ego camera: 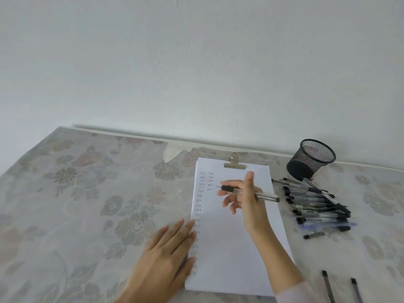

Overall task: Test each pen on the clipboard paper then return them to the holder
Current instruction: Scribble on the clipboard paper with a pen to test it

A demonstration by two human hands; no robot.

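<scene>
White clipboard paper point(231, 248) lies under a metal clip point(234, 163), with rows of short ink strokes down its left side and top. My right hand point(242, 199) hovers over the upper paper, gripping a clear pen with a black grip point(269, 196), tip pointing left near the marks. My left hand point(168, 256) lies flat, fingers spread, on the paper's left edge. The black mesh holder point(311, 158) lies tipped on its side at the back right. A pile of several pens point(317, 206) lies beside the paper's right edge.
A floral cloth point(87, 193) covers the table, which meets a white wall at the back. A loose black cap point(314, 235) lies below the pile. Two more pens point(341, 287) rest at the bottom right edge of view.
</scene>
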